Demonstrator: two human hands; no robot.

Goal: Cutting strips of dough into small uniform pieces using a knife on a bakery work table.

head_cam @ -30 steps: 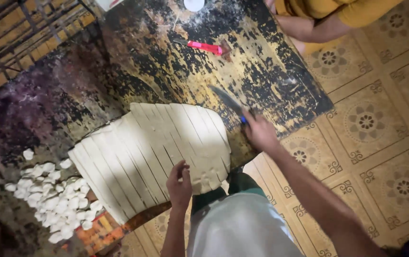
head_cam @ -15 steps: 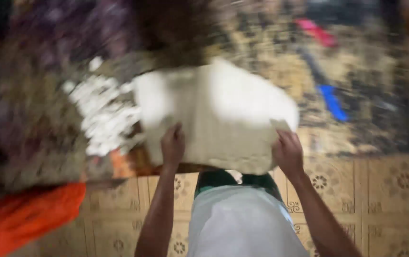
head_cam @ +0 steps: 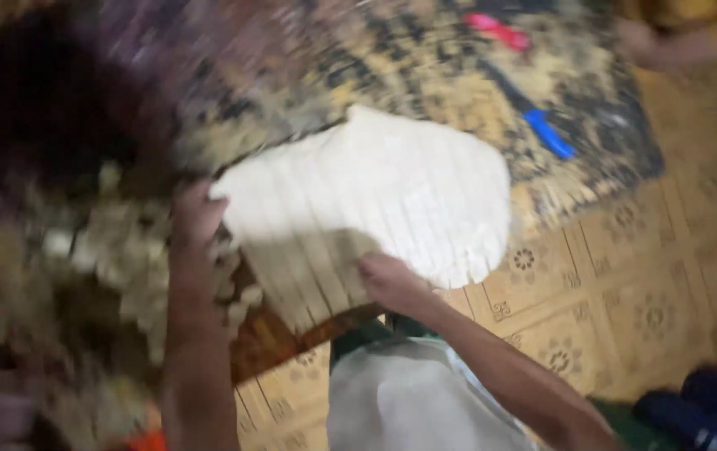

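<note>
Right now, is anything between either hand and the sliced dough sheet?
Nothing visible. The left hand is at the far left corner of the dough sheet, and the right hand rests on its near edge. The blue-handled knife lies apart on the board.

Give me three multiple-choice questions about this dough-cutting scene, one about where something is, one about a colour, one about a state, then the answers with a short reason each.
1. Where does the knife lie?
A. In the right hand
B. On the board beyond the dough
C. On the tiled floor

2. What colour is the knife's handle?
A. Blue
B. Green
C. White

3. How is the dough sheet?
A. Rolled into a ball
B. Uncut and smooth
C. Scored into long strips

Answers:
1 B, it rests on the dark worn board, clear of both hands.
2 A, the handle end shows bright blue.
3 C, parallel cut lines run across the sheet, with the left hand at its edge and the right hand on it.
</note>
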